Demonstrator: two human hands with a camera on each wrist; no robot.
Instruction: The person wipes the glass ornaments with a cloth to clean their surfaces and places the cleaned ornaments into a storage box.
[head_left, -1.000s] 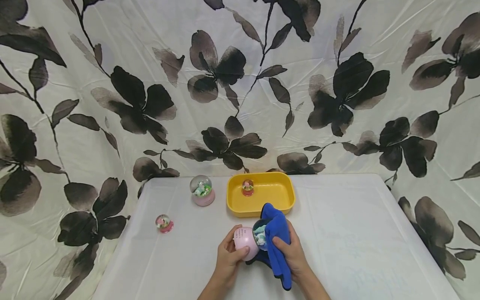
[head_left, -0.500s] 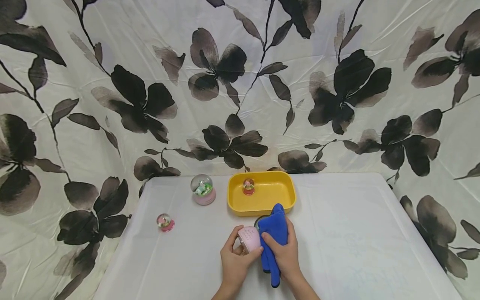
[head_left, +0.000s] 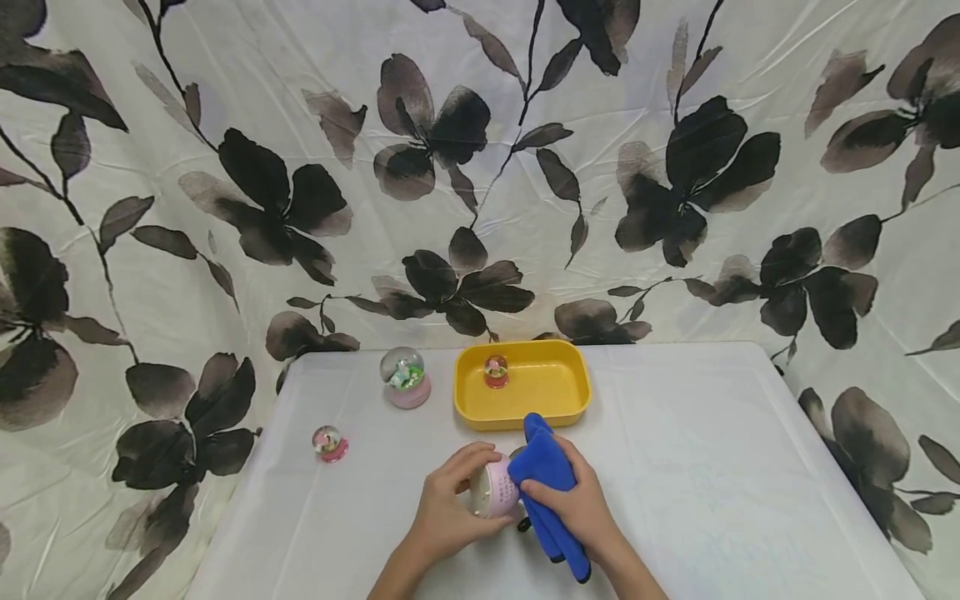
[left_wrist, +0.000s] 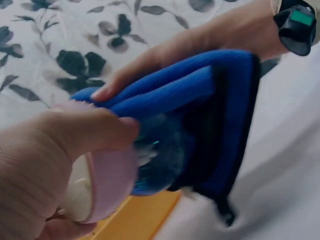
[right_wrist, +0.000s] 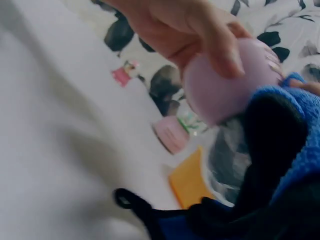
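My left hand grips the pink base of a snow globe, thumb on the near side and fingers over the far side. The globe lies sideways, its pale underside turned toward the left palm. A folded blue cloth with black edging is in my right hand, wrapped against the glass end. In the left wrist view the clear dome shows below the cloth, blue-tinted inside. The right wrist view shows the pink base under the left thumb, with the cloth's black lining and loop near it.
Behind the hands stands a yellow tray with a small red-based snow globe in it. Left of the tray is a larger pink-based snow globe. A small snow globe sits further left on the white table. Floral fabric hangs behind.
The snow globe has been turned in the left hand, so its underside now faces left. The cloth has shifted over the dome, hiding most of it in the head view.
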